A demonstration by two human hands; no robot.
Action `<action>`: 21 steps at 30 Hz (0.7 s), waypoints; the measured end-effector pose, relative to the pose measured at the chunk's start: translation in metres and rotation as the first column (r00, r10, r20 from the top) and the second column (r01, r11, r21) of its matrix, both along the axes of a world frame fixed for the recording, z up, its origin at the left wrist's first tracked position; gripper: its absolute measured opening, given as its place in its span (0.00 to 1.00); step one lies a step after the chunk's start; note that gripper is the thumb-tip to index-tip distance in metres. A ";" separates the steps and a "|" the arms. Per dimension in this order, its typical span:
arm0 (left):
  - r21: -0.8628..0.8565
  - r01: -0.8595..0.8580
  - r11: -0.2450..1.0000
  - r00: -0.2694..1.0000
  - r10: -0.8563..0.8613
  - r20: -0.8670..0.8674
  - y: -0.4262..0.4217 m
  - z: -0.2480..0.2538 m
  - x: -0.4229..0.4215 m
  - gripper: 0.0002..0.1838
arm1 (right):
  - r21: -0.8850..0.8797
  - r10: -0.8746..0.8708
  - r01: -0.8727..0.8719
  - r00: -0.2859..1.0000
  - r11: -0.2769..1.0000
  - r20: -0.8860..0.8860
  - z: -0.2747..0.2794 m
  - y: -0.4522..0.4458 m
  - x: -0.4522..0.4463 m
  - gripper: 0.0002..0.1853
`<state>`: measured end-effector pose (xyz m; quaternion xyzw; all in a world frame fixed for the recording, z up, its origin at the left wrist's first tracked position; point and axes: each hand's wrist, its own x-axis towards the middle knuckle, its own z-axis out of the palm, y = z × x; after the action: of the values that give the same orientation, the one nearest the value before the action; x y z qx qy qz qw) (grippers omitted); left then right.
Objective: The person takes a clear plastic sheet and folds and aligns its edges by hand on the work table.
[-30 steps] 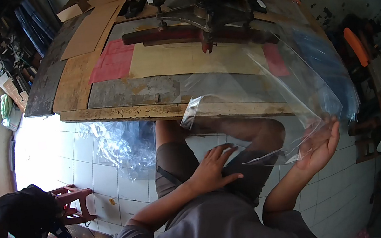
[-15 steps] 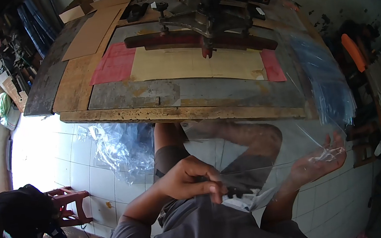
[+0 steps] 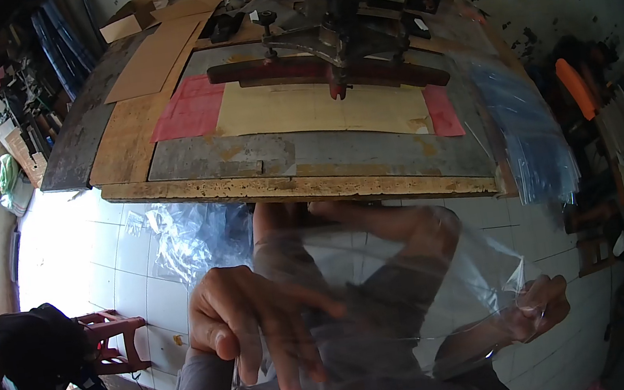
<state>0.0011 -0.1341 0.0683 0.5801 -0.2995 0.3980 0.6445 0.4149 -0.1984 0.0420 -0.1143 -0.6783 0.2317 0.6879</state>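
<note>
A large sheet or bag of clear plastic film (image 3: 460, 286) stretches across my lap between my two hands. My right hand (image 3: 539, 308) is closed around its right edge, where the film bunches and shines. Over at the left end, my left hand (image 3: 254, 323) has its fingers spread and pointing down, with film lying against them. Whether that hand is inside a bag or only behind a single layer, I cannot tell. Through the film my legs and shirt show.
Ahead is a worktable (image 3: 287, 186) with a yellow sheet (image 3: 316, 110) and pink pieces under a machine's dark red bar (image 3: 275, 71). Clear plastic sheets (image 3: 531, 136) hang over its right edge. Crumpled film (image 3: 202, 238) lies on the floor, near a red stool (image 3: 120, 334).
My left hand has moved left and opened from a pinch into spread fingers. My right hand has dropped lower and closed on the film, which now spreads wider over my lap.
</note>
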 end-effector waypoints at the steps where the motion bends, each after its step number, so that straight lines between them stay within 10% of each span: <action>1: 0.009 -0.011 1.000 1.000 0.011 -0.005 -0.001 0.004 -0.001 0.18 | -0.070 -0.003 0.006 0.999 0.997 0.046 0.004 -0.001 0.002 0.08; 4: -0.157 -0.251 0.955 0.968 0.245 -0.053 0.005 -0.001 0.008 0.20 | -0.217 -0.210 0.287 0.924 0.933 0.320 0.020 0.007 -0.006 0.10; 9: -0.391 -0.537 0.748 0.835 0.403 -0.376 0.029 -0.032 0.028 0.23 | 0.071 -0.546 0.754 0.404 0.653 0.734 0.004 0.059 -0.055 0.24; 12: -0.400 -0.550 0.733 0.821 0.385 -0.422 0.039 -0.042 0.043 0.22 | -0.047 -0.376 0.499 0.709 0.865 0.596 -0.013 0.060 -0.088 0.29; 21: -0.330 -0.482 0.811 0.809 0.268 -0.522 0.049 -0.060 0.052 0.19 | 0.236 -0.493 0.441 0.670 0.866 0.555 -0.052 0.074 -0.104 0.12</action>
<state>0.0532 -0.0855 0.0082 0.5404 0.0829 0.4326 0.7169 0.3105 -0.1240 -0.0098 -0.3230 -0.8165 -0.0285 0.4776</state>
